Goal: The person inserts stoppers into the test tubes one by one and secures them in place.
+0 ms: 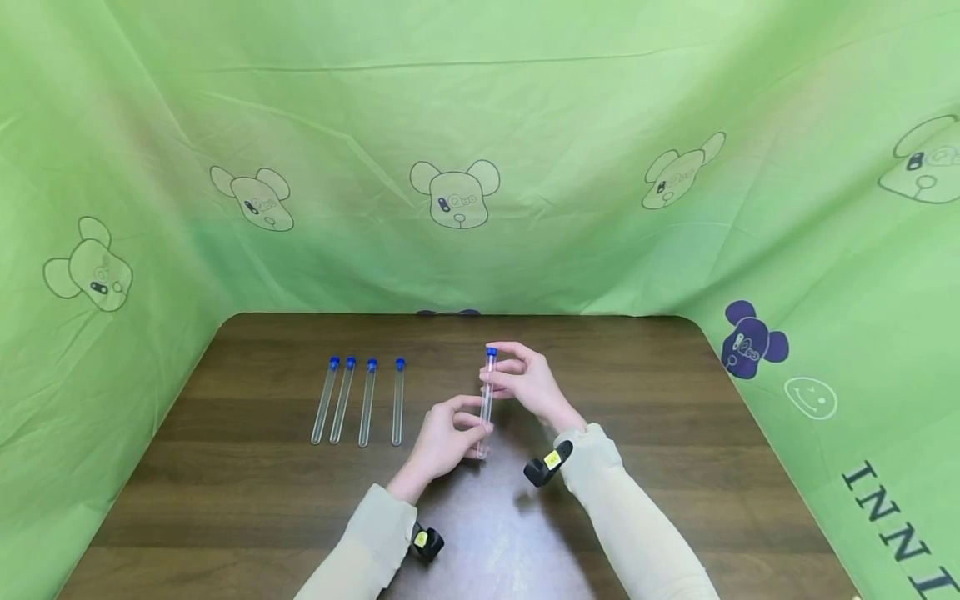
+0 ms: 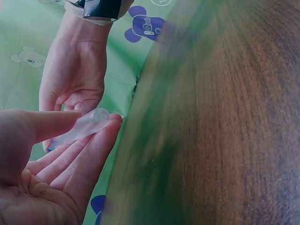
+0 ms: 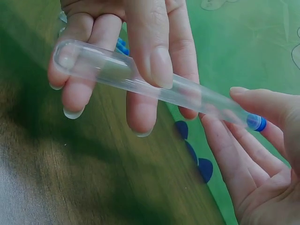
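A clear test tube [image 1: 487, 400] with a blue cap [image 1: 491, 351] is held nearly upright above the table. My left hand [image 1: 444, 437] pinches its lower part between thumb and fingers; the left wrist view shows the rounded end of the tube [image 2: 96, 119] between them. Near the capped end, my right hand [image 1: 528, 383] holds the tube with thumb and fingers. In the right wrist view the tube [image 3: 117, 70] spans both hands and looks see-through, with no visible contents. To the left of the hands lie several like capped test tubes [image 1: 367, 404].
The brown wooden table [image 1: 247, 500] has rounded far corners. A green cloth [image 1: 465, 267] printed with cartoon heads hangs behind it and at both sides. Black wrist cameras sit on the left sleeve [image 1: 375, 533] and the right sleeve [image 1: 622, 508].
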A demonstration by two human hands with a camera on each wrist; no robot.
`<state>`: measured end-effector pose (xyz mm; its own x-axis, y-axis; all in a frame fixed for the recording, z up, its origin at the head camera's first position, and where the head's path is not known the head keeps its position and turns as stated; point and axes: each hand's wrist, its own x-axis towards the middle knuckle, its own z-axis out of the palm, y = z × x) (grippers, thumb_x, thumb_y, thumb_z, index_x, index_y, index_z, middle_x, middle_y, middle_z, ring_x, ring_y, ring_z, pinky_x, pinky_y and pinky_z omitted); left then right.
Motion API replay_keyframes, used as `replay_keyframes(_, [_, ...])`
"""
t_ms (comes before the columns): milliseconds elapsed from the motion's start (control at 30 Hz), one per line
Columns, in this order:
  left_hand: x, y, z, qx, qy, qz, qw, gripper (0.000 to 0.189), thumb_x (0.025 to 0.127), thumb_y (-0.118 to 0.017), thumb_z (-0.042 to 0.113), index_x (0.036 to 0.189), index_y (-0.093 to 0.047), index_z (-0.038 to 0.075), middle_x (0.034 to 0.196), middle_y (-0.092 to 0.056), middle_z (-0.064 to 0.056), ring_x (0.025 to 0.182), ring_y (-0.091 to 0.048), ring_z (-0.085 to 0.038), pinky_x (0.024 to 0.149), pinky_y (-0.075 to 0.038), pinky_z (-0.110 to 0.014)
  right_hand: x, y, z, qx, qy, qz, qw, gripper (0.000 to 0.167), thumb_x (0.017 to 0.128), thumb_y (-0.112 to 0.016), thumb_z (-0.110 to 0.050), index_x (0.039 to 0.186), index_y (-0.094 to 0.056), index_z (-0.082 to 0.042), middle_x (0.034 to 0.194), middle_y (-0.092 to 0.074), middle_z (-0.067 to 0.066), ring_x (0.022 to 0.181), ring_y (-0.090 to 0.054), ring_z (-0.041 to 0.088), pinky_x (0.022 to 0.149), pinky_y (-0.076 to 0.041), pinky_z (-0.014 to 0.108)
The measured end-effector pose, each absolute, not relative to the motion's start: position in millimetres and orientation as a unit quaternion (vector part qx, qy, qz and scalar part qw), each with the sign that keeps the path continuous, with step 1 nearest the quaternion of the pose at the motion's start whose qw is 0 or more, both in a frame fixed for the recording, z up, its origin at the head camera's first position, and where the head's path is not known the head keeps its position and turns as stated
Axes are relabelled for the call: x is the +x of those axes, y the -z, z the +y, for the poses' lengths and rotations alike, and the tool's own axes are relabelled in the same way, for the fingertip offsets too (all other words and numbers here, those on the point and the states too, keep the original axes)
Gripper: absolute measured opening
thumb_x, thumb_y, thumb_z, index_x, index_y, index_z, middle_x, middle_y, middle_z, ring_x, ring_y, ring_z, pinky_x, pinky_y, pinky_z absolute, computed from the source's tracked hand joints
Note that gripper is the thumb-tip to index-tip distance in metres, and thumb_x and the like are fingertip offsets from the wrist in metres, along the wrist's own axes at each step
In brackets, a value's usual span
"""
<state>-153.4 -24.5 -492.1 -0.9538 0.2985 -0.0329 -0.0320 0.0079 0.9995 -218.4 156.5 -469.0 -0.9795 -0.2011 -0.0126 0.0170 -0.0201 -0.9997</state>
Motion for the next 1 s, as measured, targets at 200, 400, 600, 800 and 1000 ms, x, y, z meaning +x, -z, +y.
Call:
replay_keyframes(200, [-155.5, 491.9, -25.1, 0.093, -0.693, 0.704, 0.122, 0.041, 0.091, -0.073, -0.003, 0.13, -0.059, -0.006, 0.096, -0.072, -0.028, 0.064, -0.073, -0.03, 0.058, -0.06, -0.037, -219.9, 468.8, 154.0, -0.069, 0.708, 0.699, 0.075, 0.05, 0.09, -0.073, 0.007, 0.137, -0.057, 0.001, 0.105, -0.07, 0.03, 0.082, -0.074, 0.03, 0.072, -0.06, 0.043])
replay_keyframes(400, [-156.0, 495.1, -25.7, 0.094, -0.684, 0.713, 0.119, 0.04, 0.091, -0.073, -0.002, 0.129, -0.06, -0.005, 0.096, -0.073, -0.026, 0.063, -0.072, -0.026, 0.058, -0.06, -0.037, -219.8, 469.8, 153.4, -0.064, 0.712, 0.695, 0.073, 0.049, 0.09, -0.072, 0.008, 0.136, -0.058, 0.001, 0.108, -0.068, 0.034, 0.08, -0.075, 0.028, 0.071, -0.06, 0.041])
replay_keyframes(600, [-155.0, 496.4, -26.5, 0.09, -0.681, 0.717, 0.119, 0.04, 0.091, -0.073, -0.002, 0.129, -0.061, -0.004, 0.096, -0.073, -0.025, 0.062, -0.072, -0.025, 0.058, -0.06, -0.037, -218.4, 471.4, 152.9, -0.072, 0.714, 0.693, 0.067, 0.046, 0.091, -0.072, 0.007, 0.135, -0.059, 0.002, 0.103, -0.071, 0.028, 0.079, -0.075, 0.029, 0.07, -0.06, 0.042])
replay_keyframes(800, [-154.2, 497.0, -26.2, 0.094, -0.682, 0.715, 0.12, 0.04, 0.091, -0.073, -0.003, 0.129, -0.061, -0.004, 0.094, -0.073, -0.025, 0.062, -0.072, -0.024, 0.057, -0.059, -0.036, -217.1, 474.0, 152.8, -0.07, 0.721, 0.687, 0.059, 0.043, 0.09, -0.072, 0.009, 0.132, -0.061, 0.003, 0.105, -0.069, 0.033, 0.078, -0.075, 0.03, 0.069, -0.06, 0.043])
replay_keyframes(1000, [-156.6, 498.3, -27.5, 0.101, -0.673, 0.724, 0.111, 0.039, 0.091, -0.073, -0.002, 0.128, -0.061, -0.004, 0.093, -0.073, -0.023, 0.061, -0.071, -0.023, 0.057, -0.059, -0.036, -217.9, 474.1, 151.2, -0.071, 0.73, 0.677, 0.055, 0.042, 0.089, -0.073, 0.008, 0.129, -0.062, 0.004, 0.105, -0.067, 0.037, 0.076, -0.075, 0.03, 0.068, -0.06, 0.043])
